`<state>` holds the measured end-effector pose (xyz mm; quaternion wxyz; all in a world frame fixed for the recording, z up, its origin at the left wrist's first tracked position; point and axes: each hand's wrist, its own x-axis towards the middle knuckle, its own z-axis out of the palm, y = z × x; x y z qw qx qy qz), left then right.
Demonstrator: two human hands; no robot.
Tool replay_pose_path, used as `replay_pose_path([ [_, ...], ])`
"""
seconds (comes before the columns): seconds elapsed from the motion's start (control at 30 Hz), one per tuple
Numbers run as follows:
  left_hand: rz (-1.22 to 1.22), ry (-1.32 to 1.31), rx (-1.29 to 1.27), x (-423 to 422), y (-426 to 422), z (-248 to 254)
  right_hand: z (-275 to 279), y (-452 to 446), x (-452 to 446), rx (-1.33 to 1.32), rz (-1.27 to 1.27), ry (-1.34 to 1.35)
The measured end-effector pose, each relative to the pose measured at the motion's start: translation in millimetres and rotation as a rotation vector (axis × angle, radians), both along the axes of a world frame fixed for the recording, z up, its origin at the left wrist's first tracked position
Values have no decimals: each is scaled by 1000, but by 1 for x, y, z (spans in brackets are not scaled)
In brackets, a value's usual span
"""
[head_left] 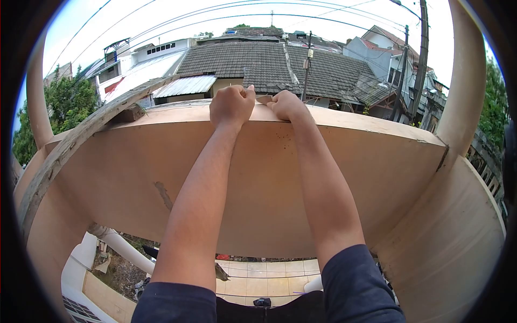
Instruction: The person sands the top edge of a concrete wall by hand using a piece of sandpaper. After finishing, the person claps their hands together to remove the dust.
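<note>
Where the dark blue sleeves (172,304) end, two bare forearms (196,220) reach over a peach-painted parapet (264,210). Left hand (231,105): on the parapet's top edge, fingers curled into a fist; contents, if any, cannot be told. Right hand (289,105): just beside it, fingers closed, apparently on a small tan piece (264,99) between the hands, too small to identify. Left: one weathered plank (67,149), slanting across the parapet. Beyond: grey tiled roofs (215,59), utility poles, overhead wires.
</note>
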<state>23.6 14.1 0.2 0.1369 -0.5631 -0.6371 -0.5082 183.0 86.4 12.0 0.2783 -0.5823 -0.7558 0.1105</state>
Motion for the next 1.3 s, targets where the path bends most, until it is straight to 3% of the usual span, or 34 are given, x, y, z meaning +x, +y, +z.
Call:
replay_pose_path([
  [0.13,3,3,-12,0,-1,2,-1,-3,2,67,-43,-61],
  [0.2,-8,3,-43,1,-3,3,5,-7,5,-12,196,-87],
  [0.3,-10,-6,-41,1,-4,2,8,-10,7,-74,215,28],
  [0.37,2,9,-39,1,-5,3,3,-8,1,-36,137,-2],
  [0.43,3,16,-32,0,-4,2,-3,-9,-5,122,-198,-54],
  [0.47,7,25,-23,0,-4,2,-3,-8,-3,123,-199,-54],
  [0.53,1,15,-13,0,-4,1,0,-4,5,68,196,-80],
  [0.7,-1,5,-31,0,-4,3,7,-15,1,-51,255,-56],
  [0.77,-12,-11,-70,1,-7,5,-4,3,-7,113,-187,-96],
  [0.8,-4,-13,-69,1,-7,6,3,-8,-7,68,-240,-157],
  [0.83,-3,-14,-58,1,-7,5,2,-1,-5,67,-233,-157],
  [0.93,-10,-23,-19,-1,-3,0,2,-4,5,27,205,-80],
  [1.03,-22,-29,9,-1,-1,1,4,-3,10,-36,311,54],
  [1.3,-21,-14,-29,0,-6,2,-4,2,-1,129,84,-60],
])
